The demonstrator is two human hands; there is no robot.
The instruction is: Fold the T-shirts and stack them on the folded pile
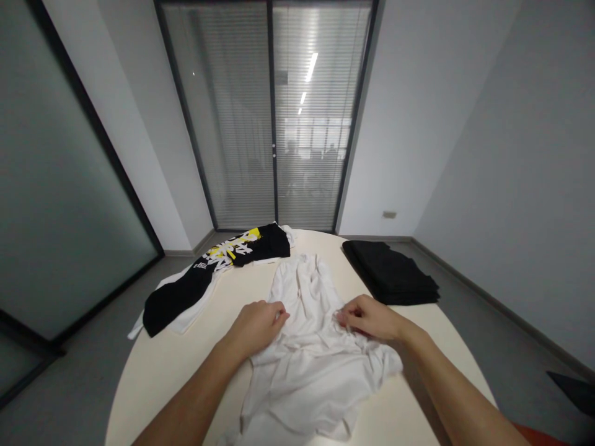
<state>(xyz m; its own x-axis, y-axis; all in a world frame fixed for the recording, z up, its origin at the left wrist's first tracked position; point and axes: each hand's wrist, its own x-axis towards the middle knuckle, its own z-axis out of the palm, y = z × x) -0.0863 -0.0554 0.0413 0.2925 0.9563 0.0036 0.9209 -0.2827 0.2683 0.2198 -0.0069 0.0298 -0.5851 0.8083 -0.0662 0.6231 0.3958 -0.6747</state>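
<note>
A white cloth garment [307, 371], wrinkled and bunched across its middle, lies lengthwise on the table in front of me. My left hand [261, 323] is closed at the garment's left edge, thumb against the fingers. On the opposite edge, my right hand [367, 316] pinches a gathered bit of the same white fabric. The garment's narrower end points away from me, and its wider, creased part spreads toward the near edge. Its exact kind cannot be made out.
The round cream table [162, 378] bears everything. At the back left lie black and white garments [186, 294] with a yellow and white print. A neat stack of folded black cloth [390, 272] sits at the back right. Glass doors [274, 124] stand beyond.
</note>
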